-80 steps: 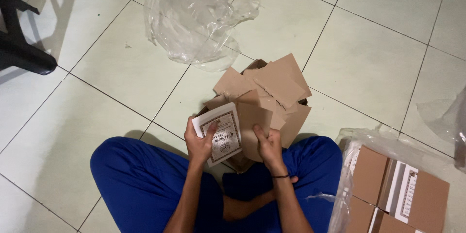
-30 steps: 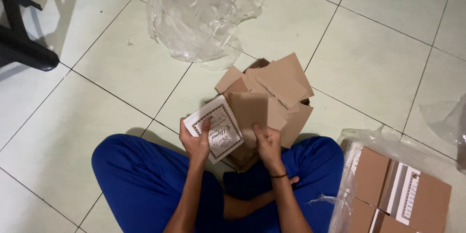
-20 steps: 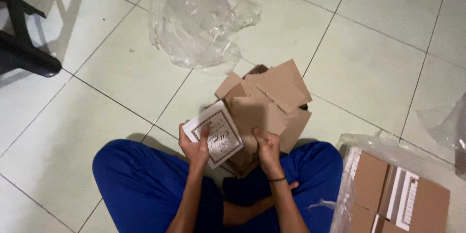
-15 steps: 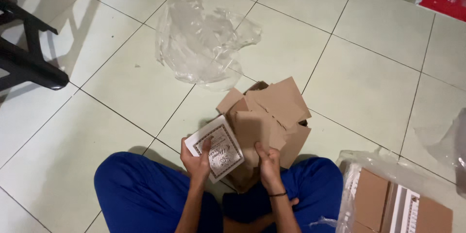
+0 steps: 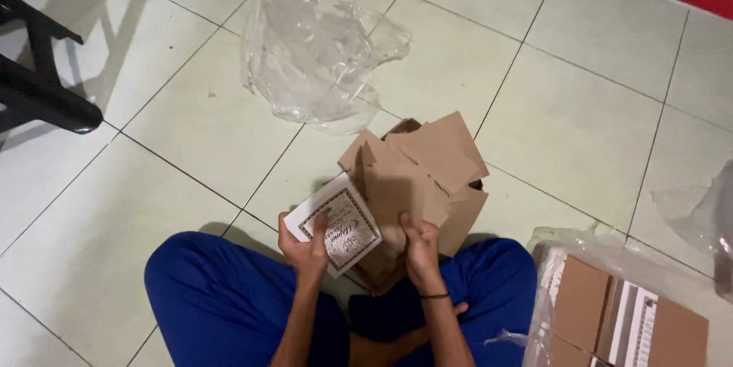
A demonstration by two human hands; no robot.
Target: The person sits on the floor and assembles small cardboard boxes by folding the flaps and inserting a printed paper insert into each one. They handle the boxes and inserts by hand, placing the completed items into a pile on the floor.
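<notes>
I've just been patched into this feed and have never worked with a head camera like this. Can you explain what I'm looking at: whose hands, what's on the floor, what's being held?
There is one view only, from a camera worn on the person's head, looking down. The person sits cross-legged on a pale tiled floor in blue trousers; both forearms reaching up from the bottom edge are their own.

The left hand holds a white square card with a dark ornate border. The right hand grips the near side of an open brown cardboard box, flaps up, standing on the floor just in front of the legs.

Beyond the box lies a crumpled sheet of clear plastic wrap. At lower right, more flat brown boxes in clear plastic. At far left, a black chair leg.
</notes>
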